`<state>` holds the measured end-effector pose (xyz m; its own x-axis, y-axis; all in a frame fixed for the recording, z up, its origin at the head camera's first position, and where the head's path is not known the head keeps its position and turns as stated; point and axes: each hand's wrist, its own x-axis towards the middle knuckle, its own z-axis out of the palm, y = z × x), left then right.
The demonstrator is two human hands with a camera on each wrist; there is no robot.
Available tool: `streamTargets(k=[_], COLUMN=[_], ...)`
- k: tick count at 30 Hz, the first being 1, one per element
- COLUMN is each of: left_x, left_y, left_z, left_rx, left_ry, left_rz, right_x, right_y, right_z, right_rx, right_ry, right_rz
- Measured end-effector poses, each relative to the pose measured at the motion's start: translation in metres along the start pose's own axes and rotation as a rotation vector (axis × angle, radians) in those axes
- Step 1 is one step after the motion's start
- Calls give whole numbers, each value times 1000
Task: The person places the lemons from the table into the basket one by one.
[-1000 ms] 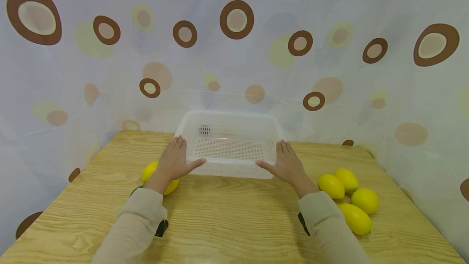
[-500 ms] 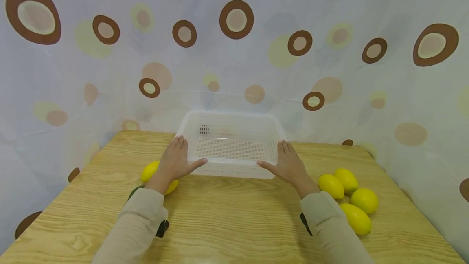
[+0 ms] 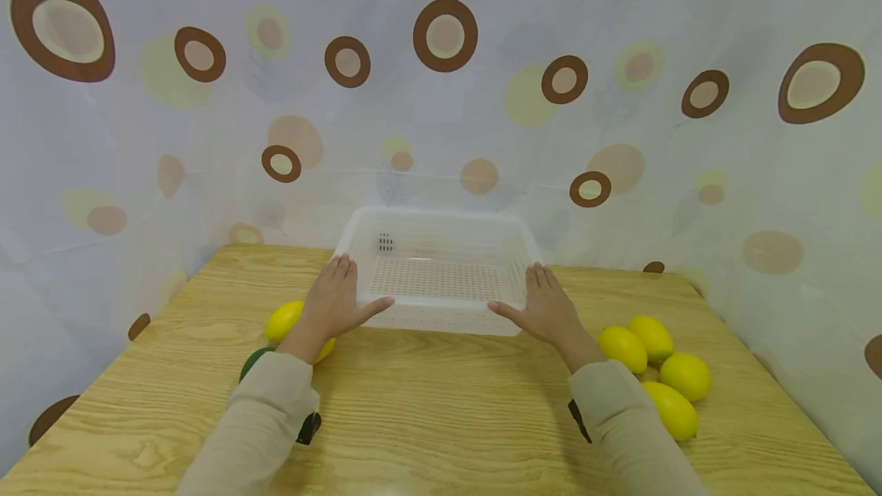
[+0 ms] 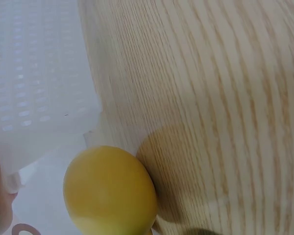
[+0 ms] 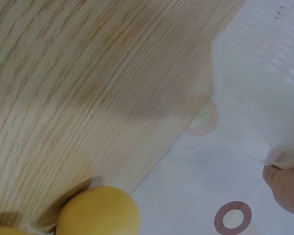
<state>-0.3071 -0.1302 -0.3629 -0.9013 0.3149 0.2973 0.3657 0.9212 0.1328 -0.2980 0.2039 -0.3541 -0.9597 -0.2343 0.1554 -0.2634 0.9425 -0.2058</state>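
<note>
A white plastic basket (image 3: 441, 318) with a perforated floor stands at the far middle of the wooden table, with nothing visible inside. My left hand (image 3: 334, 303) grips its left side near the front corner, thumb along the front rim. On the opposite side, my right hand (image 3: 547, 311) holds the right rim in the same way. Under my left forearm lie a yellow lemon (image 3: 284, 320) and a dark green rounded thing (image 3: 255, 362), both partly hidden. The left wrist view shows a lemon (image 4: 110, 191) close by; another lemon (image 5: 99, 213) shows in the right wrist view.
Several lemons (image 3: 684, 377) lie grouped on the right of the table (image 3: 441, 419), one partly behind my right sleeve. A patterned white curtain (image 3: 441, 121) hangs close behind the basket and along both sides.
The basket and both hands have shifted slightly to the right. More of the dark green thing shows beside my left sleeve. The lemons on the right have stayed put.
</note>
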Motion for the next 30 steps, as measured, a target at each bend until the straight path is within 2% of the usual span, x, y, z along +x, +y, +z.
streamTargets(k=[15, 30], left_x=[2, 1], left_y=[3, 9], left_z=[3, 2], left_rx=[-19, -25], left_ry=[-17, 11], left_rz=[-12, -1], right_x=[-2, -2], right_y=[4, 9], right_z=[-1, -1], right_rx=[7, 10], right_ry=[6, 3], right_rz=[-1, -1])
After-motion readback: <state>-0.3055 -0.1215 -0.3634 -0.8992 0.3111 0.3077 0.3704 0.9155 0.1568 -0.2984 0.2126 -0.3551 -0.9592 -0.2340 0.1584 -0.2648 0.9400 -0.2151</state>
